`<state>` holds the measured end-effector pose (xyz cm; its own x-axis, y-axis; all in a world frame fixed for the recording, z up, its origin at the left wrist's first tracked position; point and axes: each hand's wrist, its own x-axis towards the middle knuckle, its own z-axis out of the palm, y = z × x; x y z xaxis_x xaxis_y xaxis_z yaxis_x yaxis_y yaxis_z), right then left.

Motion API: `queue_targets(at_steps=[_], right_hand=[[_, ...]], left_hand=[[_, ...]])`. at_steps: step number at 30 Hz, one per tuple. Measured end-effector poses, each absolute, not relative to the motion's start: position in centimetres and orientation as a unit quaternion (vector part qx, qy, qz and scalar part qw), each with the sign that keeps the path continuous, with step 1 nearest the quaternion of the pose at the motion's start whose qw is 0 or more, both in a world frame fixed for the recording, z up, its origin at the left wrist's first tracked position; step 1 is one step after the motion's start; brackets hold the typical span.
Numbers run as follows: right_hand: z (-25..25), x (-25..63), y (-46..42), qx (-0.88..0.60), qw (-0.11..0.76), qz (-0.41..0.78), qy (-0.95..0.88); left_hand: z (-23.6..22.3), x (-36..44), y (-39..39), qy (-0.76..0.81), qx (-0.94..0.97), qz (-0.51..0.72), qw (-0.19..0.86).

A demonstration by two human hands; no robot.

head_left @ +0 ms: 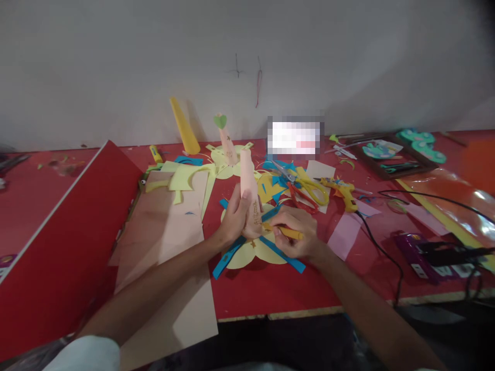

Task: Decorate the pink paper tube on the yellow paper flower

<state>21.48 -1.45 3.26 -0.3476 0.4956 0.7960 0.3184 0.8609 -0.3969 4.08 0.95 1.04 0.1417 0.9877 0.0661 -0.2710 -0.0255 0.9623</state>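
Observation:
My left hand (234, 216) is closed around a pale pink paper tube (248, 172), which stands upright and narrows toward its top. Dark gold lettering runs along the tube's lower side. In my right hand (296, 232) is a yellow marker (288, 232), its tip close to the lettering; whether it touches the paper I cannot tell. Under the tube lies a pale yellow scalloped paper base (242, 257) with blue paper strips (229, 258) reaching outward and a small gold star on it. Behind stands a similar pink tube (228, 147) topped with a green heart.
Red-handled scissors (303, 200), yellow-handled scissors (315, 190) and a yellow glue gun (348, 196) lie to the right. A purple power strip (415, 257) with cables sits near the right front edge. Beige paper sheets (170, 268) and a leaning red board (77, 242) occupy the left. A yellow cone (184, 126) stands behind.

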Motion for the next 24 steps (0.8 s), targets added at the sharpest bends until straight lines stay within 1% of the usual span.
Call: queue_targets(at_steps=[3, 6, 11, 13, 17, 24], right_hand=[[3.5, 21.7, -1.5, -0.261, 0.556, 0.074, -0.786], [3.3, 22.1, -1.4, -0.302, 0.603, 0.045, -0.737], [2.7, 22.7, -1.1, -0.358, 0.665, 0.045, -0.654], [2.7, 22.7, -1.0, -0.351, 0.667, 0.056, -0.655], [3.5, 22.4, -1.2, -0.335, 0.64, 0.047, -0.69], [4.3, 22.2, -1.5, -0.346, 0.604, 0.048, -0.717]], left_hand=[[1.5, 4.0, 1.1, 0.367, 0.485, 0.53, 0.591], [2.1, 4.0, 1.0, 0.359, 0.497, 0.526, 0.59], [2.7, 4.1, 0.7, 0.409, 0.519, 0.54, 0.522], [2.7, 4.1, 0.5, 0.417, 0.547, 0.515, 0.511], [2.5, 4.1, 0.4, 0.404, 0.616, 0.46, 0.495], [1.9, 4.2, 0.5, 0.388, 0.615, 0.458, 0.511]])
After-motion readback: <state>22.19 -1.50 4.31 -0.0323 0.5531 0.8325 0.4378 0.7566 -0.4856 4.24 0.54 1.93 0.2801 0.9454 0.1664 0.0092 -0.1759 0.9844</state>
